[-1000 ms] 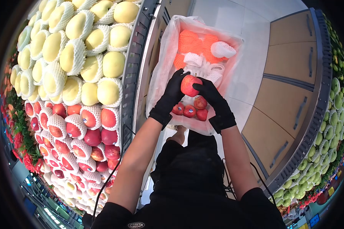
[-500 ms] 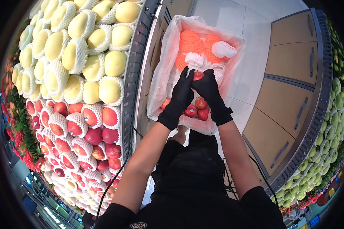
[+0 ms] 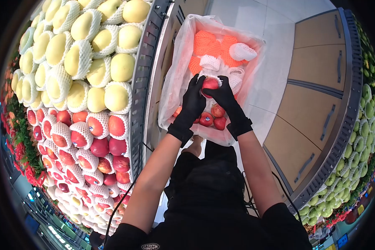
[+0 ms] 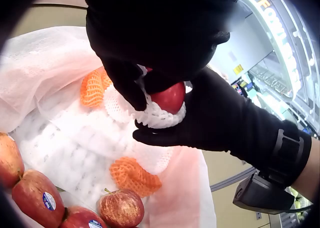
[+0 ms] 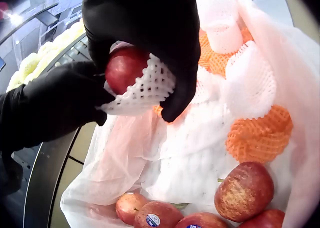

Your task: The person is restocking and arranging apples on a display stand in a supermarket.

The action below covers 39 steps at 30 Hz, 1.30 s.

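Note:
Both black-gloved hands hold one red apple above a lined box. The left hand grips its left side and the right hand its right side. A white foam net wraps the lower part of the apple in the right wrist view, with fingers of both hands on it. From the left wrist, the net cups the apple between the two hands. Several loose apples lie at the box's near end.
Orange foam nets and white ones lie at the box's far end. Left stands a display of yellow fruit and netted red apples. Brown cabinets line the right, beyond the pale floor.
The apple has gone from bare in the raised hands to resting in a white foam net. Both hands have closed in around it, and the left hand has shifted slightly.

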Each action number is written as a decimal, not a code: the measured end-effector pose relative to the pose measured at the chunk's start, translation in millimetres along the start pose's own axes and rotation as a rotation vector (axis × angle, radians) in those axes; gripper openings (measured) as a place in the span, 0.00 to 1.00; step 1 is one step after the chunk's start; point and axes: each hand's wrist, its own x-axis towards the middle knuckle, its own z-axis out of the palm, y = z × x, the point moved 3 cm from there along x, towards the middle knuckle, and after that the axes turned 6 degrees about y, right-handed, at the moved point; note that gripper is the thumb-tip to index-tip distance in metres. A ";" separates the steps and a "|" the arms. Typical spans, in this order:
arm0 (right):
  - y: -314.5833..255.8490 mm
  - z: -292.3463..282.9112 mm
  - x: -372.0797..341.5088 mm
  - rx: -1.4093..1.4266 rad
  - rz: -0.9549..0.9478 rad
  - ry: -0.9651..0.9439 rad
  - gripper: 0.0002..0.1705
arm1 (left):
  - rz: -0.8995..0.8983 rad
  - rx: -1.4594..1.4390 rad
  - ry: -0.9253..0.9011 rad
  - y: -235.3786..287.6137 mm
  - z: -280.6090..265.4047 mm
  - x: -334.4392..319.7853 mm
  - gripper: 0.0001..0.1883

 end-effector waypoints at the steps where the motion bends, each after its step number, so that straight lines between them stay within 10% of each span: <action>1: 2.5 3.8 -0.1 -0.083 -0.042 0.074 0.54 | -0.047 0.028 -0.006 8.2 -3.1 0.3 0.34; 5: -7.2 11.9 -4.4 -0.442 -0.181 0.311 0.57 | -0.126 0.082 -0.024 20.9 -3.9 3.4 0.31; 11: 13.6 12.0 11.4 0.254 0.065 -0.050 0.55 | 0.028 -0.031 0.076 -5.1 -4.1 4.1 0.31; 18: 52.2 33.5 34.2 -0.198 -0.058 0.063 0.52 | -0.097 -0.180 0.072 -29.3 -8.1 -9.9 0.28; 29: 85.7 61.7 57.0 -0.323 0.041 0.045 0.54 | 0.003 0.473 -0.595 -80.8 13.0 -56.1 0.24; 39: 56.9 -1.7 22.4 -0.291 0.130 -0.074 0.39 | 0.013 0.560 -0.649 -97.8 27.2 -59.0 0.32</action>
